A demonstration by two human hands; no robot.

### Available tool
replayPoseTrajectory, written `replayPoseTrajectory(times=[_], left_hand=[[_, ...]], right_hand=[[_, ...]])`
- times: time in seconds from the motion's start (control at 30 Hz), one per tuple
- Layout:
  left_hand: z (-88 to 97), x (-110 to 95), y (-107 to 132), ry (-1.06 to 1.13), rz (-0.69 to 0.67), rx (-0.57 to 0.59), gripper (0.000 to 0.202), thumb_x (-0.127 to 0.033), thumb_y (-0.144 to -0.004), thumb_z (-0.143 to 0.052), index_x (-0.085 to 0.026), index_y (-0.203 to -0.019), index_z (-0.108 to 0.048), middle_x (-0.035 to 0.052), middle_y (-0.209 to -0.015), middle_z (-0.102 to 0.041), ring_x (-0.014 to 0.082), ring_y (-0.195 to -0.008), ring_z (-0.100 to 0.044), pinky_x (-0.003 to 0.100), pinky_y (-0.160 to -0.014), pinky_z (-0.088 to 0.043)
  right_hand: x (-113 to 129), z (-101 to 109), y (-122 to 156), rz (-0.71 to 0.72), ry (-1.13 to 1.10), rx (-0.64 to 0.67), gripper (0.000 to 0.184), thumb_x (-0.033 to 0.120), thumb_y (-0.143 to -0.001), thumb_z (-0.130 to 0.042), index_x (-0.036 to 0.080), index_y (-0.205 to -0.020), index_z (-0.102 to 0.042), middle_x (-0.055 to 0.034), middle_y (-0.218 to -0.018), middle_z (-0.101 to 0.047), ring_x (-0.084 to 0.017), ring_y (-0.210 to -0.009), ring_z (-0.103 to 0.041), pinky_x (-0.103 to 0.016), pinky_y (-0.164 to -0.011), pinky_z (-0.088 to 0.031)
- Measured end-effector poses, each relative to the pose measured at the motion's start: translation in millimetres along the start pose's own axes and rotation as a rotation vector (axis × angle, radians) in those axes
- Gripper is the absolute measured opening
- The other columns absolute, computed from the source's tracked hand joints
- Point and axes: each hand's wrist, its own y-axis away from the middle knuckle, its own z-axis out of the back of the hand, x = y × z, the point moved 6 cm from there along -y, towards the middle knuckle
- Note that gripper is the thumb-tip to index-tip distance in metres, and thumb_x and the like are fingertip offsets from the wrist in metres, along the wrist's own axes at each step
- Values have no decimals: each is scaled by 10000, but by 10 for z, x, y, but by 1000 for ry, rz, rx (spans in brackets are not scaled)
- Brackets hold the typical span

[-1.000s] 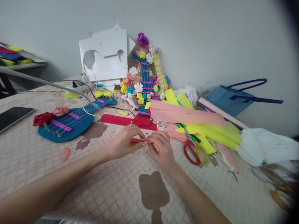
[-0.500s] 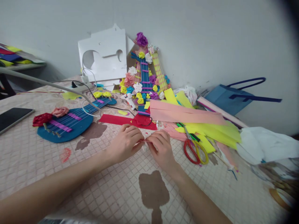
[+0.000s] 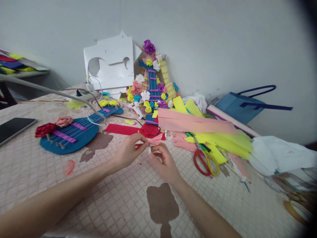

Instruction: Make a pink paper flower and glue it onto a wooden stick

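Note:
Over the middle of the table, my left hand (image 3: pixel 130 149) pinches the gathered end of a folded pink paper strip (image 3: pixel 156 140) that fans out to the right. My right hand (image 3: pixel 165 162) is close beside it, fingers curled, thumb and forefinger at a small white piece (image 3: pixel 149 149) below the pinched end. What this white piece is cannot be made out. Behind my hands lie a red paper strip (image 3: pixel 121 129) and a crumpled red paper piece (image 3: pixel 150 130). Red-and-yellow-handled scissors (image 3: pixel 205 162) lie to the right of my right hand.
A blue paper guitar (image 3: pixel 74 138) with paper flowers lies at left, near a phone (image 3: pixel 15 130). A white glue gun (image 3: pixel 135 109), decorated guitars (image 3: pixel 153 84) and white cut-out board (image 3: pixel 111 62) stand behind. Pink paper (image 3: pixel 193 122), yellow paper (image 3: pixel 228 145) and a tape roll (image 3: pixel 296 213) are at right.
My hands have drawn slightly apart, the right one dropping lower. The pink paper now shows fanned out between them, and the small white piece is more exposed. The view has shifted slightly.

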Motion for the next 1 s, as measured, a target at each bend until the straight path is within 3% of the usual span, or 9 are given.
replayPoseTrajectory(times=[0.27,0.33,0.53,0.7,1.0], left_hand=[[64,-79,43,-259,-237,-171,97,-182,-866,-531,-173,-785,-583,19,-805,-649,162,-811,-583,310,-771,-398],[63,-95,46,-267,-249,-166,93,-189,-872,-524,-175,-803,-583,22,-830,-652,167,-833,-581,323,-795,-394],[-34,58,-16,87,51,80,194,-313,-886,-494,-155,-820,-586,14,-756,-610,130,-695,-549,237,-614,-418],[-110,187,-40,324,143,201,221,-368,-843,-544,-148,-829,-559,-1,-728,-569,106,-645,-520,219,-573,-410],[-178,337,-11,514,347,360,265,-402,-786,-604,-160,-806,-498,-25,-704,-532,93,-618,-506,209,-534,-369]], right_hand=[[96,-6,25,41,67,-58,36,242,-837,-548,208,-828,-541,-64,-1058,-549,-178,-1021,-534,-316,-833,-466],[101,-14,35,41,66,-53,23,228,-836,-545,207,-838,-539,-62,-1046,-551,-171,-986,-541,-320,-835,-462],[37,-4,40,17,59,-53,49,246,-830,-555,203,-808,-545,-71,-1046,-555,-171,-987,-540,-304,-801,-473],[6,23,36,13,68,-50,66,253,-818,-570,200,-785,-547,-70,-1042,-559,-172,-987,-542,-304,-791,-474],[25,45,33,-1,89,-47,74,256,-804,-582,202,-766,-551,-68,-1023,-562,-182,-1020,-542,-299,-787,-475]])
